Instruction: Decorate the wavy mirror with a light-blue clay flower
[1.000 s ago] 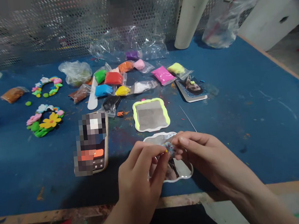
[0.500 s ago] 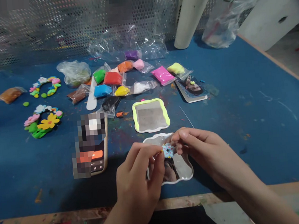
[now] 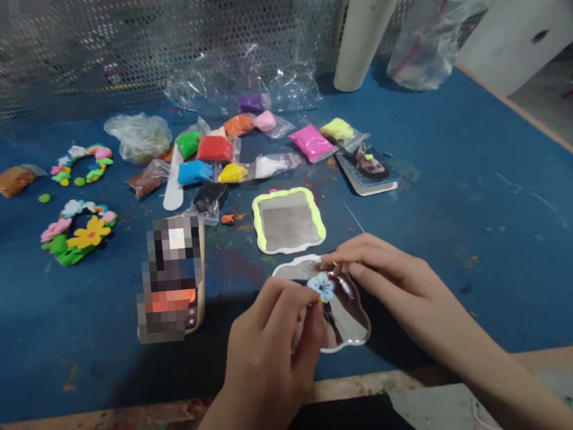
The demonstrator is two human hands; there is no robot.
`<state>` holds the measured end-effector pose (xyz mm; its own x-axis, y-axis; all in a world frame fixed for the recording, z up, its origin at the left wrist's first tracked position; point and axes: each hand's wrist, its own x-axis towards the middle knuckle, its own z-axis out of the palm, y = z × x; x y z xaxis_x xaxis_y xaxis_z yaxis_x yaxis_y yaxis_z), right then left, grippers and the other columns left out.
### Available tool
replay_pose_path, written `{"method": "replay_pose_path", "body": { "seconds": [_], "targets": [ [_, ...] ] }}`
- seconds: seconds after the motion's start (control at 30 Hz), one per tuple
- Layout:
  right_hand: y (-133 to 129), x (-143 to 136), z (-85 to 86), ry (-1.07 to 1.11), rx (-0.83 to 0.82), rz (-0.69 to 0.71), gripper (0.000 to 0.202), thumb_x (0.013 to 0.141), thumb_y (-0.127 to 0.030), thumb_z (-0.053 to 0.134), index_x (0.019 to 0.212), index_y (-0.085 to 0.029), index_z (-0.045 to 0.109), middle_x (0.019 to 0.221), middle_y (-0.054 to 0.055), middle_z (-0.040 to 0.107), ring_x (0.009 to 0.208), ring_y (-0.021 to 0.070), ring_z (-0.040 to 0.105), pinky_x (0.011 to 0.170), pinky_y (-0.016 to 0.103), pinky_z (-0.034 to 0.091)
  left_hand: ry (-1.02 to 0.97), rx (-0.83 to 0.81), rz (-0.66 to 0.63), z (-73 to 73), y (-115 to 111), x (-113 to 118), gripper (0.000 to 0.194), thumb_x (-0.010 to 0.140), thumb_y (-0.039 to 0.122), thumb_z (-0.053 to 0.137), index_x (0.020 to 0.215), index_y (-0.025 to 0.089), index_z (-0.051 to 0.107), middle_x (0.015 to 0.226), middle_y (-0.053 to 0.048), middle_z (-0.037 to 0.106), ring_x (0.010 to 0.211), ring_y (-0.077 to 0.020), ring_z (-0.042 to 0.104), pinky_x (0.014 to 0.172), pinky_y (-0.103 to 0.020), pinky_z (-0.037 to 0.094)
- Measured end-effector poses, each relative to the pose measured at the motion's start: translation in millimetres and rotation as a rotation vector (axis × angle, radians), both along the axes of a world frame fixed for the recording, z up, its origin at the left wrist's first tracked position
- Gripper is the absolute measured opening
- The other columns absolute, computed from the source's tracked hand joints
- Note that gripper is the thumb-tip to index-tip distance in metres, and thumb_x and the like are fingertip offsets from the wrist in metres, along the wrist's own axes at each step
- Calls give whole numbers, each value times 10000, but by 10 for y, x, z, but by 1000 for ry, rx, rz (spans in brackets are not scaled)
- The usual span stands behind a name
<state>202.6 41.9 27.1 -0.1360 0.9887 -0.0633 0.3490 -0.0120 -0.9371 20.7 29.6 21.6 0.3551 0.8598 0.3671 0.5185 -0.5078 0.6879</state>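
A small light blue clay flower (image 3: 321, 287) with pink dots is pinched between the thumb and forefinger of my left hand (image 3: 276, 329). My right hand (image 3: 392, 276) is just to its right, thumb and forefinger pressed together on a tiny yellow piece (image 3: 335, 263). Both hands are over a white wavy-edged mirror (image 3: 354, 333), which reflects the fingers. Behind it lies a second mirror (image 3: 287, 225), its frame partly covered with pale yellow-green clay. A thin needle-like rod (image 3: 354, 218) lies near my right fingertips.
A phone (image 3: 199, 283) lies on the left. Farther left are two flower-decorated rings (image 3: 90, 233). Bags of coloured clay (image 3: 215, 147) spread across the back, beside a white stick (image 3: 173, 191). A card with a picture (image 3: 370, 167) and a white tube (image 3: 368, 27) are behind on the right.
The flower has turned and faces up more openly in my left fingers. My right hand has shifted slightly, and a tiny yellow piece now shows at its fingertips.
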Motion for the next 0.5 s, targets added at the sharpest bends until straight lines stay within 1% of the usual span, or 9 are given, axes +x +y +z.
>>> {"method": "replay_pose_path", "body": {
  "seconds": [0.13, 0.2, 0.33, 0.5],
  "targets": [
    [56, 55, 13, -219, 139, 158, 281, 931, -152, 420, 1016, -231, 676, 1049, 42, 575, 961, 144, 562, 845, 297, 440, 107, -10, -226, -42, -10, 12, 112, 897, 99, 489, 885, 164, 580, 809, -33, 631, 725, -144, 607, 635, -255, 520],
    [91, 69, 7, -296, 184, 214, 289, 932, -144, 416, 1035, -207, 679, 1049, 60, 564, 958, 148, 554, 838, 303, 445, 150, -1, -291, -74, -17, 21, 122, 904, 107, 475, 877, 159, 582, 803, -37, 645, 729, -154, 614, 633, -268, 526],
    [132, 67, -29, -385, 255, 279, 301, 930, -132, 411, 1081, -168, 669, 1017, 86, 549, 927, 163, 545, 803, 324, 462, 192, 9, -331, -123, -18, 27, 112, 900, 103, 479, 864, 141, 578, 786, -44, 646, 707, -167, 607, 600, -286, 515],
    [120, 43, -92, -440, 354, 331, 365, 889, -56, 364, 1097, -136, 653, 1014, 119, 564, 887, 181, 554, 738, 335, 497, 208, 21, -323, -123, -4, 29, 131, 906, 102, 460, 843, 142, 567, 764, -38, 634, 662, -161, 580, 555, -276, 473]
  ]
}}
